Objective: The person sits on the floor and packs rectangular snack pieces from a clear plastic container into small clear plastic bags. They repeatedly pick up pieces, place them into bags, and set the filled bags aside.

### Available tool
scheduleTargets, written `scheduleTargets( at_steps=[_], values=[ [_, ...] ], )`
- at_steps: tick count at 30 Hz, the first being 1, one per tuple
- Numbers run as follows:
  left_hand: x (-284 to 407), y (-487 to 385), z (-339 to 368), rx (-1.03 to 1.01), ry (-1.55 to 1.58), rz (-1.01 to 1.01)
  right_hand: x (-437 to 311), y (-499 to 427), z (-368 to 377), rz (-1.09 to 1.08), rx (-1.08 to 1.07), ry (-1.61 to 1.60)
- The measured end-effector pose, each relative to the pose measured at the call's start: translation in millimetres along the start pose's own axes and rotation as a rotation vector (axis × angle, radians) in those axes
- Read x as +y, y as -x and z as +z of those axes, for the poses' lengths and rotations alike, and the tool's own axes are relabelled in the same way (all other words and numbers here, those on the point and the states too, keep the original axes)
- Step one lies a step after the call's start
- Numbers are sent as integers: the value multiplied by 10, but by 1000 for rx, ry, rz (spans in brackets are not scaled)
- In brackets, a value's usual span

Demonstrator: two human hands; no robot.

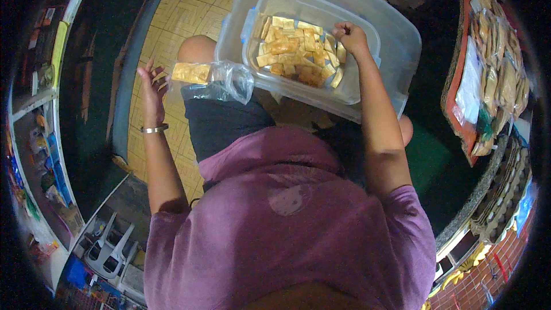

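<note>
Beside my left thigh is my left hand (pixel 153 79), its fingers spread at the end of a clear plastic bag (pixel 232 82); whether they touch the bag I cannot tell. Inside the bag lies a flat, golden rectangular pastry (pixel 190 73), and the bag rests across my left leg. Over the right side of an inner plastic tub (pixel 363 77) is my right hand (pixel 351 36), fingers curled; nothing shows plainly between them. Several similar rectangular pastries (pixel 282 46) are piled in that tub, which sits within a larger translucent plastic bin (pixel 400 38) on my lap.
At the right, a red-edged board or tray (pixel 455 60) holds many packed, plastic-wrapped brown pieces (pixel 490 69). Below it are stacked egg trays (pixel 501 193). Shelves with goods (pixel 47 150) stand at the left, with a grey plastic stool (pixel 109 247) at lower left. Yellow patterned flooring (pixel 189 8) shows beside me.
</note>
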State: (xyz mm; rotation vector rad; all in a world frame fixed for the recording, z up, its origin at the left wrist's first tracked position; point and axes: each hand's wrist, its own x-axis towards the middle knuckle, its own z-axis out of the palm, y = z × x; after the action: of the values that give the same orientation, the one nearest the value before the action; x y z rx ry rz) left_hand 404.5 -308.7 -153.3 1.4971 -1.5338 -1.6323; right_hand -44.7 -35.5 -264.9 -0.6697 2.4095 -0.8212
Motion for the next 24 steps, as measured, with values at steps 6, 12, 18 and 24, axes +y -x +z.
scheduleTargets(
  at_steps=[6,12,18,24],
  values=[
    [-172,141,-204,253,301,-139,289,-43,-120,33,55,224],
    [-344,418,27,343,437,-148,282,14,113,-62,-36,185],
    [-200,403,130,362,390,-5,3,-64,546,-120,-33,428],
    [-141,426,12,441,352,-25,77,-235,892,177,180,106]
  ],
)
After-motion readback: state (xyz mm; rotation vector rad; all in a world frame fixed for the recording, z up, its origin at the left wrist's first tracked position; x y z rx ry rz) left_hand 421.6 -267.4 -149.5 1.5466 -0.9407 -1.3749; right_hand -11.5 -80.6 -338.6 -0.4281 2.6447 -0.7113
